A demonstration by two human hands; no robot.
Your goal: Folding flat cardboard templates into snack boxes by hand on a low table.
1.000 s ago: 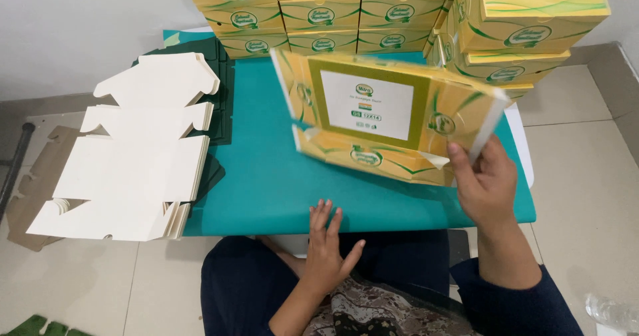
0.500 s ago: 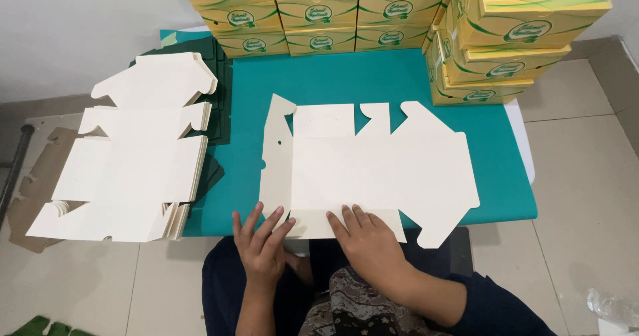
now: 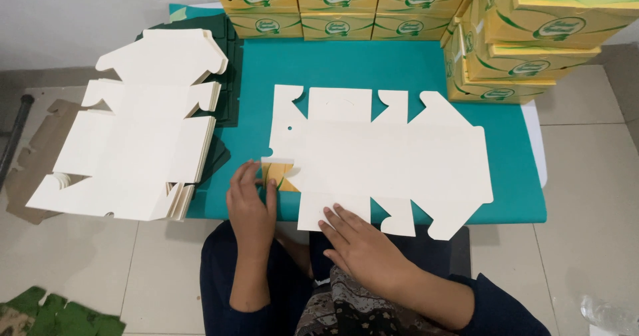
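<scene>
A flat white die-cut cardboard box blank (image 3: 383, 160), held upright a second ago, is now laid printed-side down at frame centre; a corner flap is pinched up by the left hand (image 3: 251, 203), the right hand (image 3: 356, 243) pressed flat

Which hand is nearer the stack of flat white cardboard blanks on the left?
Left. The left hand folds a small flap at the near-left edge of the single flat white blank, just right of the stack of flat white cardboard blanks. The right hand presses the blank's near edge, farther right.
</scene>
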